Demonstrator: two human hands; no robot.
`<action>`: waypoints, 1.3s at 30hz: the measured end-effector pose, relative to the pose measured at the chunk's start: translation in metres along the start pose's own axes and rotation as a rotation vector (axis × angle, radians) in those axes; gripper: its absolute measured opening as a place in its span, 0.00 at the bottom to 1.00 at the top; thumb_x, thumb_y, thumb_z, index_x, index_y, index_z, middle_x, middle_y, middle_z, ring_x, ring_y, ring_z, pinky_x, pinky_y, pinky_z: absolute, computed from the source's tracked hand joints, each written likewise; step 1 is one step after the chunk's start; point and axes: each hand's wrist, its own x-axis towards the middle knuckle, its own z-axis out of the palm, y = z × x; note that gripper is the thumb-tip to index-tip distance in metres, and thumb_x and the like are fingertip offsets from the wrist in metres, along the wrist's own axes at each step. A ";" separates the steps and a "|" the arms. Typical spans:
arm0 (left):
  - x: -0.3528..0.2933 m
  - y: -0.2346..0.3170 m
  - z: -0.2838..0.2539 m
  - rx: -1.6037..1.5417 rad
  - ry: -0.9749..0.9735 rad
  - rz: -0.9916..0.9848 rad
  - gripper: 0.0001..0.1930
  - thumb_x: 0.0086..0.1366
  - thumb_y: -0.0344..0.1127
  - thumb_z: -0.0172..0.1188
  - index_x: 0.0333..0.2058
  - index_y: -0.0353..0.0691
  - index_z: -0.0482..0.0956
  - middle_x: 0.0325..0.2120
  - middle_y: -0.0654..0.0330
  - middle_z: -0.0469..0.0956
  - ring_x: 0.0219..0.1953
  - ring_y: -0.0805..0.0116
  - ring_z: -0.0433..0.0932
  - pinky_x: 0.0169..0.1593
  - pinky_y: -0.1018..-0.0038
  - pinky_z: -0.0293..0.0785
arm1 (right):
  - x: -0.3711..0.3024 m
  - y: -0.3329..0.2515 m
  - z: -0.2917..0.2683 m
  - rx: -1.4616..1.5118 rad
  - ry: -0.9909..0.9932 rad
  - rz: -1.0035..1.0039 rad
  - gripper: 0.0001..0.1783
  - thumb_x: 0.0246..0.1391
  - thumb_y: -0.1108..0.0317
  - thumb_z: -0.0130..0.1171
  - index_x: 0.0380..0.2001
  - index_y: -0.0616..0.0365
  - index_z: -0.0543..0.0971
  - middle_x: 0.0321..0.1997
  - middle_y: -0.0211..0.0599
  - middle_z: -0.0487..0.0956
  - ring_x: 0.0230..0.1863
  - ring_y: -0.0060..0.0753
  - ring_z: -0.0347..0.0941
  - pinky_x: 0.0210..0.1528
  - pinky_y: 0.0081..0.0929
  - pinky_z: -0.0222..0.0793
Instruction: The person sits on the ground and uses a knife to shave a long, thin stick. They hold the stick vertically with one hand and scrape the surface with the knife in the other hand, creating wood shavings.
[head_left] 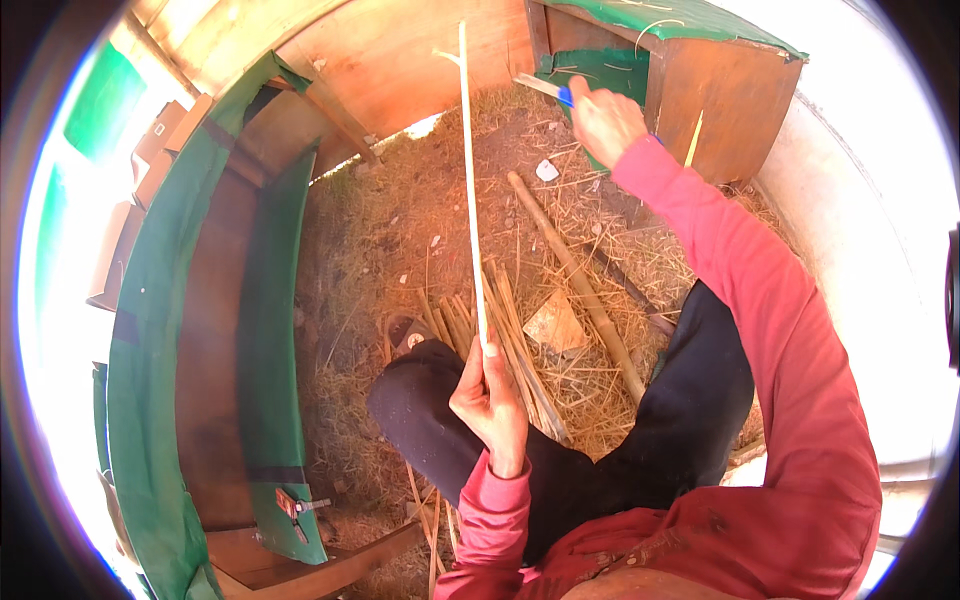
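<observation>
My left hand (492,405) is closed around the lower end of a long, thin, pale strip that looks like split bamboo (470,180). The strip stands nearly upright, with a thin curl sticking out near its far tip. Out to the far right, my right hand (606,122) grips a blue-handled knife (540,86), its blade pointing left. The blade is apart from the strip. Beyond my left hand, a bundle of split strips (510,340) lies on the ground by my knee.
A bamboo pole (580,270) and a flat wooden block (556,324) lie on the shaving-strewn ground between my legs. A wooden cabinet with a green cover (725,100) stands far right. Along the left runs a green-covered shelf (150,400), with a small red tool (293,506) near its front.
</observation>
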 end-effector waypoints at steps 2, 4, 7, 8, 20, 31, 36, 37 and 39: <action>0.003 -0.002 -0.003 0.029 0.047 0.008 0.16 0.68 0.32 0.55 0.52 0.32 0.75 0.17 0.77 0.62 0.19 0.89 0.54 0.22 0.86 0.46 | -0.005 -0.008 0.005 0.154 -0.066 -0.042 0.07 0.55 0.71 0.54 0.34 0.60 0.68 0.14 0.41 0.72 0.13 0.40 0.71 0.13 0.38 0.65; 0.002 0.001 -0.003 -0.003 0.062 -0.018 0.16 0.68 0.32 0.55 0.52 0.32 0.75 0.17 0.77 0.62 0.19 0.89 0.54 0.22 0.86 0.46 | -0.024 -0.031 -0.003 0.331 -0.167 -0.139 0.07 0.54 0.71 0.55 0.33 0.59 0.68 0.14 0.40 0.71 0.13 0.41 0.70 0.13 0.39 0.64; 0.000 0.001 -0.003 -0.043 0.056 0.001 0.16 0.68 0.32 0.55 0.52 0.32 0.75 0.17 0.77 0.62 0.19 0.89 0.54 0.21 0.86 0.46 | -0.041 -0.061 -0.023 0.480 -0.229 -0.422 0.04 0.54 0.72 0.53 0.31 0.59 0.69 0.13 0.40 0.71 0.12 0.41 0.70 0.12 0.39 0.63; -0.001 0.001 -0.003 -0.016 0.055 0.002 0.16 0.68 0.31 0.55 0.52 0.31 0.75 0.17 0.77 0.62 0.19 0.89 0.55 0.21 0.86 0.47 | -0.046 -0.069 -0.026 0.482 -0.178 -0.443 0.04 0.53 0.71 0.53 0.31 0.58 0.69 0.13 0.39 0.71 0.12 0.41 0.70 0.12 0.39 0.63; -0.060 -0.007 -0.038 0.351 -0.057 0.143 0.14 0.66 0.28 0.54 0.47 0.27 0.77 0.10 0.71 0.62 0.13 0.85 0.60 0.17 0.83 0.52 | -0.005 -0.013 -0.023 0.108 -0.092 0.005 0.05 0.53 0.72 0.53 0.32 0.62 0.70 0.17 0.43 0.74 0.16 0.46 0.72 0.18 0.44 0.67; -0.110 -0.016 -0.068 0.196 0.064 -0.084 0.14 0.67 0.31 0.54 0.47 0.27 0.77 0.13 0.74 0.62 0.14 0.88 0.56 0.18 0.84 0.48 | -0.021 -0.003 -0.049 1.091 -0.567 0.548 0.17 0.58 0.50 0.57 0.36 0.54 0.75 0.21 0.25 0.74 0.22 0.26 0.69 0.27 0.29 0.66; -0.099 -0.007 -0.039 0.083 -0.009 -0.107 0.16 0.67 0.32 0.55 0.50 0.29 0.75 0.15 0.73 0.64 0.17 0.88 0.58 0.19 0.86 0.51 | -0.064 -0.062 -0.059 1.227 -0.621 0.000 0.28 0.45 0.42 0.68 0.34 0.54 0.74 0.23 0.22 0.65 0.24 0.18 0.61 0.28 0.23 0.60; -0.099 -0.006 -0.035 0.057 -0.013 -0.099 0.16 0.67 0.32 0.55 0.51 0.29 0.75 0.16 0.73 0.64 0.17 0.88 0.58 0.19 0.86 0.52 | -0.069 -0.070 -0.063 1.158 -0.655 -0.016 0.29 0.43 0.41 0.69 0.34 0.54 0.74 0.23 0.22 0.66 0.25 0.18 0.62 0.29 0.23 0.60; -0.103 -0.006 -0.028 0.099 -0.031 -0.076 0.17 0.67 0.32 0.55 0.52 0.30 0.75 0.16 0.73 0.65 0.17 0.87 0.59 0.20 0.86 0.53 | -0.067 -0.075 -0.069 1.171 -0.520 0.105 0.25 0.50 0.42 0.63 0.27 0.55 0.76 0.17 0.23 0.65 0.20 0.19 0.61 0.24 0.25 0.59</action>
